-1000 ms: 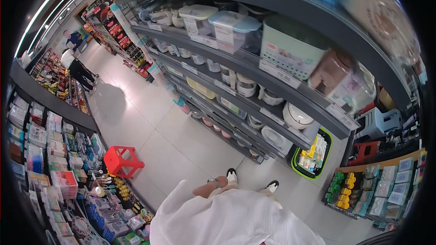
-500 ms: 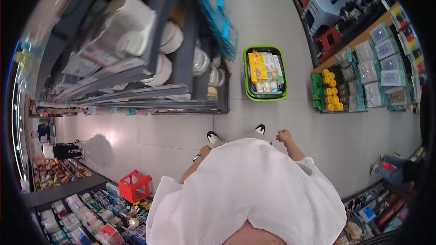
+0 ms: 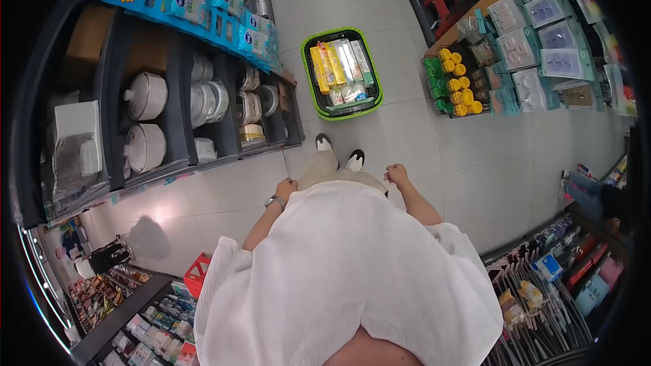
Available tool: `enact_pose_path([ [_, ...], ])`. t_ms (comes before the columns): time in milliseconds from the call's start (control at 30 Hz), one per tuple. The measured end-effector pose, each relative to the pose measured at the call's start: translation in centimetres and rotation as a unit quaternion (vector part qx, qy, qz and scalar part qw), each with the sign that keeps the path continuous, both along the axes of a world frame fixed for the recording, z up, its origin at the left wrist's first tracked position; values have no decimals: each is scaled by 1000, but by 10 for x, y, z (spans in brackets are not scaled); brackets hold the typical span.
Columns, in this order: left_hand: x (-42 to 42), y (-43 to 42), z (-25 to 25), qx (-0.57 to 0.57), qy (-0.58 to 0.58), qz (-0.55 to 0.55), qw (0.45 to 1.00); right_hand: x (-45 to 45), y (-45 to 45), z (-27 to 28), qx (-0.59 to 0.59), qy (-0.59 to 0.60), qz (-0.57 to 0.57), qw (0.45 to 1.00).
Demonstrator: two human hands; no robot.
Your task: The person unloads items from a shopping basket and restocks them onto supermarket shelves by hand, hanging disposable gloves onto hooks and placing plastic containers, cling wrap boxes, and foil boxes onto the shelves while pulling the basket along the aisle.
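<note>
My left hand (image 3: 287, 188), with a watch (image 3: 274, 202) on its wrist, hangs beside my beige trousers (image 3: 316, 169). Its fingers are curled in and no object shows in them. On the other side, my right hand (image 3: 396, 174) hangs apart from my body, fingers loosely curled, with nothing visible in it. Ahead of my feet, a black shopping basket with a green rim (image 3: 378, 88) stands on the floor, touched by neither hand. Inside it lie yellow boxes (image 3: 327, 66), white boxes (image 3: 348, 61) and some small clear-wrapped items.
Shelves on the left hold white lidded pots (image 3: 146, 96) and bowls, below blue hanging packs (image 3: 186, 5). On the right are yellow-capped containers (image 3: 465, 97) and boxed goods (image 3: 566, 63). A red basket (image 3: 196, 275) is behind at left; people stand at both sides.
My view has turned, so the green-rimmed basket sits farther up and left in it. The left shelves show more squarely. My feet have shifted; both hands still hang low.
</note>
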State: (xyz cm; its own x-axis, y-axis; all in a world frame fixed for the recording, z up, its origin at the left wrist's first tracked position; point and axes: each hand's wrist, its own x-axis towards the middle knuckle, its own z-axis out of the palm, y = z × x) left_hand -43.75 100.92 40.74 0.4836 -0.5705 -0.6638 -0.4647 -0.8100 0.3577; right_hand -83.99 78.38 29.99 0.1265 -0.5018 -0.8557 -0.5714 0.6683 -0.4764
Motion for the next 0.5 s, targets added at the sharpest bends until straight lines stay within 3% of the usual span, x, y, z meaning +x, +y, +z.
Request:
enact_pose_path([
  [267,-2,-109,-36,-2,23,-87,996,-9,-32,20,48,31,-45,997],
  [500,16,-193,-76,19,65,-81,994,-5,-96,29,78,91,-44,992],
])
